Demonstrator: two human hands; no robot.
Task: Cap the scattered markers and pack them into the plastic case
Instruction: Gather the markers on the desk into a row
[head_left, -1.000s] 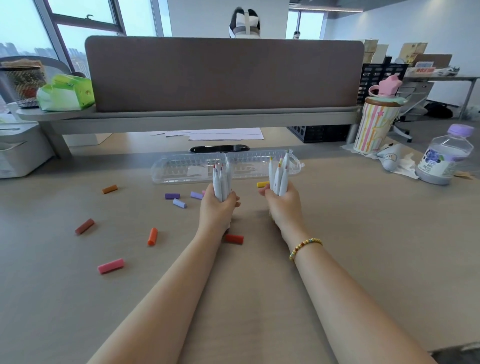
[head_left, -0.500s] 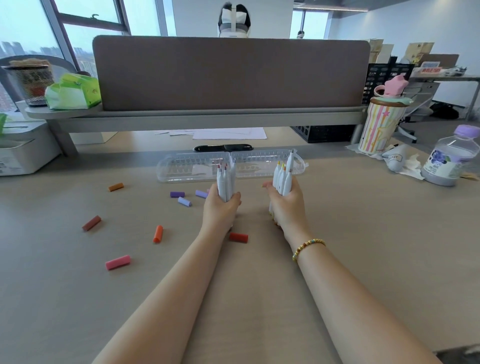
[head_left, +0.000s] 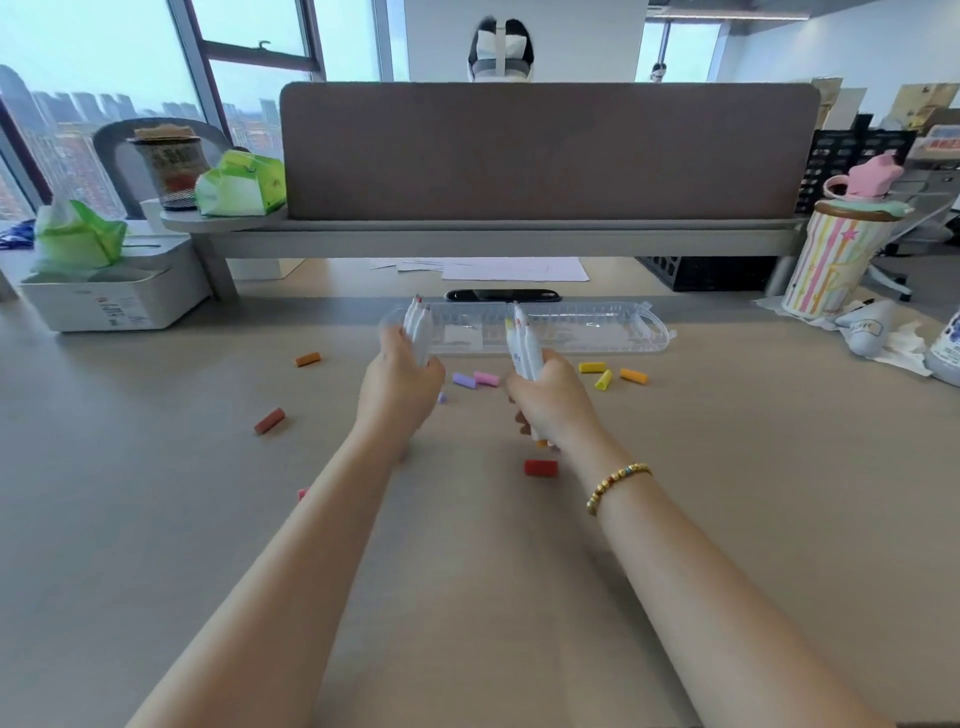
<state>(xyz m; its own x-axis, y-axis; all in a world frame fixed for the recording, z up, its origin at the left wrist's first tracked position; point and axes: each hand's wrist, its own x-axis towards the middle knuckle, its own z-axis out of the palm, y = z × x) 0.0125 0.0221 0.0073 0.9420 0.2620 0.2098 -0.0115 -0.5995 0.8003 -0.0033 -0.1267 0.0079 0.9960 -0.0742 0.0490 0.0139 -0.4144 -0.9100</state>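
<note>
Now the left hand (head_left: 399, 385) has swung its bundle of white markers (head_left: 418, 331) leftward, widening the gap to the right hand (head_left: 550, 400), whose own markers (head_left: 525, 343) tilt left. Each grip is curled tight round its upright, uncapped bundle. On the smooth tan worktop (head_left: 727, 493), the long, clear, ribbed plastic case (head_left: 587, 328) lies open just beyond. Small cylindrical caps (head_left: 540, 467) lie scattered around both hands.

Bare desk (head_left: 753, 493) right of loose caps (head_left: 592, 367); plastic case (head_left: 597, 332) apparently unobstructed, screen (head_left: 545, 150) behind.
</note>
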